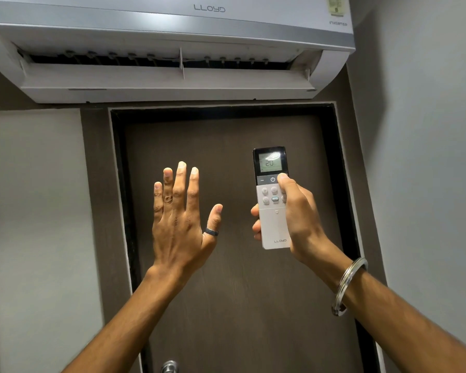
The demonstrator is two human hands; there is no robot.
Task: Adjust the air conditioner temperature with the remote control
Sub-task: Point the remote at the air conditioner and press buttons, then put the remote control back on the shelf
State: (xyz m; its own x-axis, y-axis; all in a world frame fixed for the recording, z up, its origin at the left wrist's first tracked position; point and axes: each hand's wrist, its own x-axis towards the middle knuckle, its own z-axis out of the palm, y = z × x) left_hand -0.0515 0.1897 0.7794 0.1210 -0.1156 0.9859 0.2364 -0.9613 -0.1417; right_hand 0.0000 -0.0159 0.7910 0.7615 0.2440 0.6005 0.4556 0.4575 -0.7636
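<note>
Wall (428, 130) above the brown door (226, 184) carries a white Lloyd air conditioner (172, 30), flap open; the remote control (273, 219) sits clasped in the right hand (299, 216), nothing else under it

head cam | faces fwd/up | near door (240, 278) | AC (172, 28) overhead

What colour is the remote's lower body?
White, below a black top section, on the remote control; head view.
</note>
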